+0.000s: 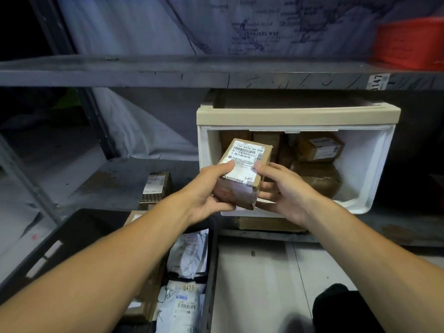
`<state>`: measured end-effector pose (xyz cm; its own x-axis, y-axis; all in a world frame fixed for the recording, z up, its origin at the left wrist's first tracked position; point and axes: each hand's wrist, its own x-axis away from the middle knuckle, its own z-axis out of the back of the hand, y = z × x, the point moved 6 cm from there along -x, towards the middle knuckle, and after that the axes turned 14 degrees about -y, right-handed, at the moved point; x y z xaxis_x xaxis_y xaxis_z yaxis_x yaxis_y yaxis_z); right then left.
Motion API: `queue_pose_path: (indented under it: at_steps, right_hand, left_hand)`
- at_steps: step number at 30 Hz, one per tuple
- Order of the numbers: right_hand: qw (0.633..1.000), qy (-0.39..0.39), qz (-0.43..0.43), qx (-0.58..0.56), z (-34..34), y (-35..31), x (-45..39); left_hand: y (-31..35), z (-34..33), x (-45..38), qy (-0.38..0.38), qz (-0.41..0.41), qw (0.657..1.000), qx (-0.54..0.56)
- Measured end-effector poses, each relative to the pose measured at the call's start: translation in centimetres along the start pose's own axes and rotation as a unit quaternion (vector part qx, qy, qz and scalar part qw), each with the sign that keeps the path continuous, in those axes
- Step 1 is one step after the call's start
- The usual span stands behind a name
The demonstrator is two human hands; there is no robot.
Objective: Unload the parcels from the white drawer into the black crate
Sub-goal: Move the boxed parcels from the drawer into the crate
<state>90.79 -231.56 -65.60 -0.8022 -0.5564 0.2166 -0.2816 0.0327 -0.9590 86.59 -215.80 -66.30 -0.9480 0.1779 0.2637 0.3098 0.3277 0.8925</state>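
Before the shelf's white drawer, left hand and right hand grip one parcel between them.

Dim, uneven light, wide-angle view
Top-left corner falls to black; drawer interior catches brightest light; shelf edges bow; near forearms slightly soft.

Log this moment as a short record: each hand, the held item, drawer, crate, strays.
left hand: grips the box's left side
right hand: holds the box's right side
box: cardboard, white label up, held in front of the drawer
drawer: white, open, brown parcels inside
crate: black, lower left, holds white mailers and boxes
stray parcel: on the shelf left of the drawer
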Motion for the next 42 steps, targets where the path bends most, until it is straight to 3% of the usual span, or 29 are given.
queue_pose_path:
  at_steps: [5,13,19,31,42]
  right_hand:
    - [1.0,0.019,0.002,0.008,0.5,-0.6,0.7]
    - [0.999,-0.024,-0.034,-0.005,-2.3,0.2,-0.1]
    - [0.995,-0.078,-0.058,0.008,-6.7,2.3,-1.9]
    - [0.981,-0.101,-0.153,-0.065,-16.7,13.4,-5.5]
    - [0.962,-0.104,-0.233,-0.096,-21.0,22.5,-10.0]
  left_hand:
    - [-0.6,0.4,1.1,-0.005,0.056,0.994,-0.092]
    - [0.0,3.7,3.4,0.048,0.001,0.997,-0.052]
    - [0.0,8.2,6.9,0.094,0.006,0.992,-0.079]
    - [-4.3,19.1,11.5,0.176,0.082,0.971,-0.138]
    - [-10.6,27.6,11.7,0.248,0.173,0.943,-0.138]
